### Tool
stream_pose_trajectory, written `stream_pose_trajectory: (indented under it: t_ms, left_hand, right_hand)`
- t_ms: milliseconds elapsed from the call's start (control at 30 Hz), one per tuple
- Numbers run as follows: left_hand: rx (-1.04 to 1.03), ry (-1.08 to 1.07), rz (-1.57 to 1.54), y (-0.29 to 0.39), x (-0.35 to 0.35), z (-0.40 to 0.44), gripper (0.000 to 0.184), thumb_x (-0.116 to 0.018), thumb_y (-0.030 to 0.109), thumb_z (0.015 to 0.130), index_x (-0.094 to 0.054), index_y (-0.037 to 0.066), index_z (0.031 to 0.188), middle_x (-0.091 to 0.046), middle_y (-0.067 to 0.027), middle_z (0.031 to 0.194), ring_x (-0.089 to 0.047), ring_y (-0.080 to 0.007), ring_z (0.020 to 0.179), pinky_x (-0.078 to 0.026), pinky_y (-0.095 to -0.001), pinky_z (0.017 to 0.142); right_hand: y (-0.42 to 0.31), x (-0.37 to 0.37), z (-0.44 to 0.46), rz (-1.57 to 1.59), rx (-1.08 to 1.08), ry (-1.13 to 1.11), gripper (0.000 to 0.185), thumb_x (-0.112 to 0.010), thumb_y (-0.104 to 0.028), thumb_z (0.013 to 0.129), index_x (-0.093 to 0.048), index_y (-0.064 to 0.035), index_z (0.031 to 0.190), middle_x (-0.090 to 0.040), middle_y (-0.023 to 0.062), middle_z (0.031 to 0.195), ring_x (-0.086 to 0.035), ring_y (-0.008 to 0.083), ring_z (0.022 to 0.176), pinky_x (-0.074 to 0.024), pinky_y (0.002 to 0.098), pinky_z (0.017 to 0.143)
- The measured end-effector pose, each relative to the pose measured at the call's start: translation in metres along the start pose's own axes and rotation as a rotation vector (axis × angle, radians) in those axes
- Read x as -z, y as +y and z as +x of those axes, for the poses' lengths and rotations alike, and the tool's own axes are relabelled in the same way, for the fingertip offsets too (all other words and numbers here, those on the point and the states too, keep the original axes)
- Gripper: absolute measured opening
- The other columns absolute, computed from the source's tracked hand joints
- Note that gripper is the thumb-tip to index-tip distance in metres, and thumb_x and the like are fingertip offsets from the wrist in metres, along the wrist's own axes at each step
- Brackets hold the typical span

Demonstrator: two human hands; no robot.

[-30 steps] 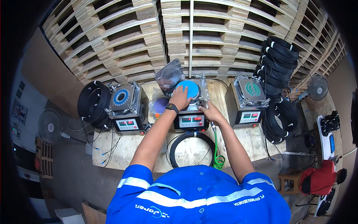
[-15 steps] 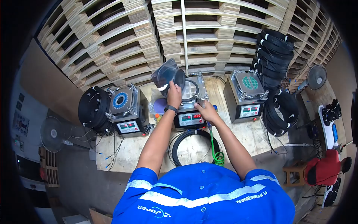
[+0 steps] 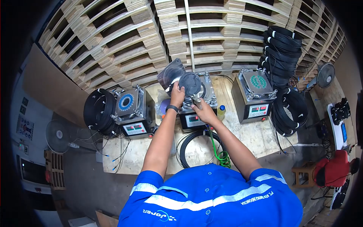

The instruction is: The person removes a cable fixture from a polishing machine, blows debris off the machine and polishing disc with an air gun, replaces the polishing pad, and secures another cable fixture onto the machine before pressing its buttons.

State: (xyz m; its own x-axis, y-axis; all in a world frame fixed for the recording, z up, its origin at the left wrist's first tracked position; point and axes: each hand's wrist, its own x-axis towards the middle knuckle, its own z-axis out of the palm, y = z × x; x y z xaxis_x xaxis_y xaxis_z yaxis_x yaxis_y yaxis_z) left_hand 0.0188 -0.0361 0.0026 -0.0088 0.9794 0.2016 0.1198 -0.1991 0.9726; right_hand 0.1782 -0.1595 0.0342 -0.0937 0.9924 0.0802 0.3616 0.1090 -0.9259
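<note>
Pinching a dark disc (image 3: 190, 83) above the middle machine (image 3: 193, 120) with our left hand (image 3: 176, 97), right hand (image 3: 205, 113) closed round a metal tool (image 3: 196, 101); slack pinch could drop disc.

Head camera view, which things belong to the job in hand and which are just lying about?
In use, it seems:
Round dark-grey disc in the left hand
Silver metal tool in the right hand
Green coiled hose below it
Middle silver-and-black boxy machine with digital display

Probably just lying about:
Small yellow bottle
Stacked pale wooden pallets
Round grey wire-caged fan at left
</note>
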Motion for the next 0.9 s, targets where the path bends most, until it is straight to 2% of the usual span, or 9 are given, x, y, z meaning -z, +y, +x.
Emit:
stream_pose_trajectory:
  t_ms: [167, 233, 300, 467, 667, 733, 767, 833, 900]
  left_hand:
    - [0.073, 0.013, 0.040, 0.002, 0.000, 0.000, 0.031, -0.054, 0.000, 0.091, -0.051, -0.002, 0.123, -0.067, -0.0133, 0.097, -0.064, -0.0186, 0.084, -0.049, -0.0305, 0.078]
    - [-0.051, 0.028, 0.077, -0.005, -0.002, 0.002, 0.031, -0.054, 0.000, 0.091, -0.052, -0.002, 0.122, -0.067, -0.0141, 0.098, -0.065, -0.0187, 0.084, -0.050, -0.0310, 0.078]
    - [-0.014, 0.039, 0.074, -0.007, -0.002, 0.002, 0.030, -0.054, 0.000, 0.091, -0.053, -0.002, 0.121, -0.068, -0.0143, 0.098, -0.065, -0.0189, 0.086, -0.050, -0.0311, 0.080]
    - [-0.026, 0.074, -0.039, -0.001, -0.005, -0.001, 0.030, -0.055, 0.001, 0.090, -0.054, -0.003, 0.120, -0.068, -0.0151, 0.099, -0.066, -0.0194, 0.091, -0.049, -0.0312, 0.084]
    - [-0.030, 0.083, 0.093, -0.009, -0.003, 0.002, 0.033, -0.056, 0.002, 0.089, -0.054, -0.004, 0.121, -0.069, -0.0176, 0.103, -0.067, -0.0217, 0.094, -0.049, -0.0321, 0.086]
    - [-0.054, 0.070, 0.064, -0.007, -0.003, 0.000, 0.036, -0.058, 0.004, 0.088, -0.053, -0.003, 0.122, -0.069, -0.0209, 0.104, -0.068, -0.0298, 0.096, -0.050, -0.0360, 0.086]
    - [-0.054, 0.069, 0.064, -0.006, -0.003, 0.000, 0.036, -0.058, 0.004, 0.088, -0.053, -0.003, 0.122, -0.069, -0.0209, 0.104, -0.068, -0.0298, 0.096, -0.050, -0.0360, 0.086]
    - [-0.120, 0.096, 0.218, -0.007, -0.003, 0.000, 0.038, -0.059, 0.005, 0.086, -0.053, -0.001, 0.123, -0.067, -0.0249, 0.106, -0.067, -0.0386, 0.098, -0.051, -0.0407, 0.086]
    - [-0.088, 0.085, 0.222, -0.007, -0.003, 0.000, 0.040, -0.060, 0.006, 0.085, -0.053, -0.001, 0.124, -0.067, -0.0258, 0.107, -0.065, -0.0410, 0.100, -0.051, -0.0423, 0.087]
  right_hand:
    - [0.011, -0.006, 0.003, -0.019, 0.049, 0.036, 0.039, -0.063, -0.026, 0.094, -0.048, -0.0037, 0.123, -0.066, 0.0258, 0.102, -0.064, 0.0437, 0.099, -0.0491, 0.0453, 0.084]
    - [0.006, -0.004, 0.002, -0.046, 0.059, 0.051, 0.039, -0.062, -0.025, 0.094, -0.047, -0.0038, 0.123, -0.066, 0.0265, 0.101, -0.064, 0.0446, 0.099, -0.0491, 0.0459, 0.083]
    - [0.000, -0.004, -0.001, -0.050, 0.051, 0.054, 0.038, -0.062, -0.023, 0.094, -0.045, -0.0040, 0.122, -0.065, 0.0281, 0.100, -0.062, 0.0470, 0.098, -0.0488, 0.0476, 0.082]
    - [-0.006, -0.006, -0.004, -0.069, 0.048, 0.041, 0.034, -0.061, -0.022, 0.094, -0.046, -0.0038, 0.118, -0.065, 0.0288, 0.098, -0.062, 0.0474, 0.097, -0.0484, 0.0486, 0.080]
    - [-0.001, -0.006, -0.004, -0.056, 0.032, 0.034, 0.033, -0.062, -0.022, 0.094, -0.047, -0.0032, 0.117, -0.065, 0.0292, 0.097, -0.062, 0.0478, 0.097, -0.0480, 0.0489, 0.080]
    - [0.003, -0.006, -0.002, -0.046, 0.046, 0.040, 0.033, -0.062, -0.022, 0.094, -0.047, -0.0031, 0.116, -0.065, 0.0292, 0.097, -0.061, 0.0481, 0.097, -0.0479, 0.0491, 0.080]
    - [0.006, -0.006, -0.002, -0.060, 0.035, 0.044, 0.033, -0.062, -0.022, 0.094, -0.047, -0.0031, 0.116, -0.065, 0.0291, 0.098, -0.061, 0.0481, 0.098, -0.0479, 0.0493, 0.081]
    - [0.006, -0.003, -0.003, -0.074, 0.025, 0.049, 0.033, -0.062, -0.022, 0.094, -0.047, -0.0032, 0.116, -0.065, 0.0290, 0.099, -0.061, 0.0481, 0.098, -0.0478, 0.0495, 0.081]
    - [0.007, -0.002, -0.004, -0.093, -0.006, 0.059, 0.034, -0.062, -0.023, 0.094, -0.047, -0.0026, 0.117, -0.065, 0.0290, 0.100, -0.061, 0.0477, 0.100, -0.0480, 0.0496, 0.082]
